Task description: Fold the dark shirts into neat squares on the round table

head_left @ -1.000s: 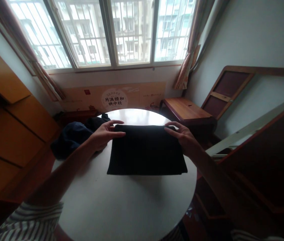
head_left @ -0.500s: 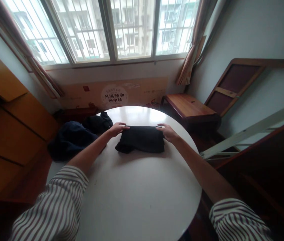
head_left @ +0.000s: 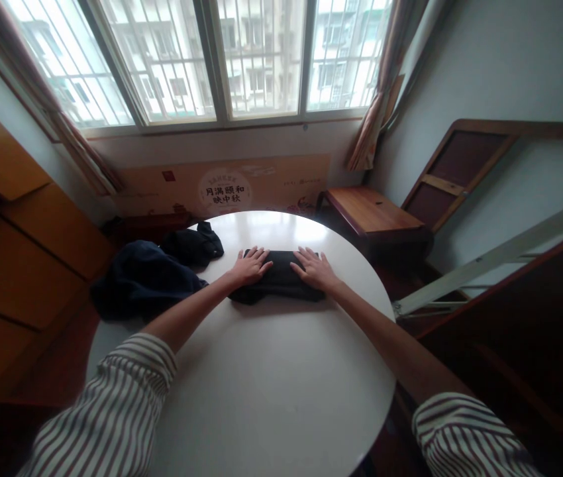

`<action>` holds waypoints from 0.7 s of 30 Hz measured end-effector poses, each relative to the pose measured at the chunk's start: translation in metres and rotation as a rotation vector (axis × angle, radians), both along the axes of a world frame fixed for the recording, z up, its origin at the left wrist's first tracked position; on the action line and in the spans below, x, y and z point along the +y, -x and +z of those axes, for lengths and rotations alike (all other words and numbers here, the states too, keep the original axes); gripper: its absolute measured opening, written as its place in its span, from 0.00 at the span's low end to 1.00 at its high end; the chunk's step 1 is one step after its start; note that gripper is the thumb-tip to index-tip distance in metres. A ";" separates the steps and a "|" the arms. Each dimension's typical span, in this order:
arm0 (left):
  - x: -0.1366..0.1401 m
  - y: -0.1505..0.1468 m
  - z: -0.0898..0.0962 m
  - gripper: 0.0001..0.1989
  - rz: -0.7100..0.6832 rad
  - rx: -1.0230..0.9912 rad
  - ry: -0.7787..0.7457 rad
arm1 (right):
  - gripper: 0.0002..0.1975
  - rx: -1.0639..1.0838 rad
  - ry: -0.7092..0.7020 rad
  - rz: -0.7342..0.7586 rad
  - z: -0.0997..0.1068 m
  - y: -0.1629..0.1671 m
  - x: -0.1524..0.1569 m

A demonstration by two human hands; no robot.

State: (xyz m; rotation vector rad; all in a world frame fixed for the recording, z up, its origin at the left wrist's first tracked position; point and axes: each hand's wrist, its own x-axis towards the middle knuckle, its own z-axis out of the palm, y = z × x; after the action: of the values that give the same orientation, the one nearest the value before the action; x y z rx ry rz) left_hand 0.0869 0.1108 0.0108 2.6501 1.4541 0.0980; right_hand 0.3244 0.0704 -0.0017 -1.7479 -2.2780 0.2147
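A folded black garment (head_left: 281, 275) lies on the round white table (head_left: 271, 371), toward its far side; its exact kind cannot be made out. Flat on the cloth's left part rests my left hand (head_left: 250, 267), fingers spread. On the right part lies my right hand (head_left: 315, 269), also palm down with fingers apart. Between the two hands the dark fabric shows, and its near edge looks slightly uneven.
Dark blue clothing (head_left: 145, 275) is heaped at the table's left edge, with a black cloth (head_left: 195, 242) behind it. Beyond the table at right stands a low wooden table (head_left: 373, 211). A pale metal bar (head_left: 500, 262) slants along the right.
Both hands have let go of the garment's far edge, where they pinched it at the corners. They have come onto its top and spread flat. The garment has stayed nearly in place.
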 end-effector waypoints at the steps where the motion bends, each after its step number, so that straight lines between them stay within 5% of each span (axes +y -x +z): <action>1: 0.005 0.006 -0.002 0.28 0.030 -0.011 0.010 | 0.30 0.040 0.038 -0.036 -0.002 -0.010 0.003; 7: 0.053 0.035 0.008 0.36 0.106 -0.234 0.154 | 0.34 0.157 0.135 -0.010 0.018 -0.050 0.033; 13: 0.077 0.040 0.034 0.25 0.083 -0.348 0.482 | 0.17 0.202 0.227 0.112 0.055 -0.050 0.056; 17: 0.065 0.037 0.067 0.21 -0.066 -0.451 0.170 | 0.18 0.279 0.149 0.184 0.083 -0.049 0.044; 21: 0.033 0.039 0.109 0.16 -0.225 -0.489 -0.360 | 0.22 0.368 -0.293 0.336 0.112 -0.049 0.016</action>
State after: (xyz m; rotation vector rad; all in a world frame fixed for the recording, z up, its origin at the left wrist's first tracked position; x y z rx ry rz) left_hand 0.0475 0.1441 0.1203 2.7460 1.0510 0.9908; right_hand 0.3736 0.0868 0.1101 -1.0778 -2.1800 0.2295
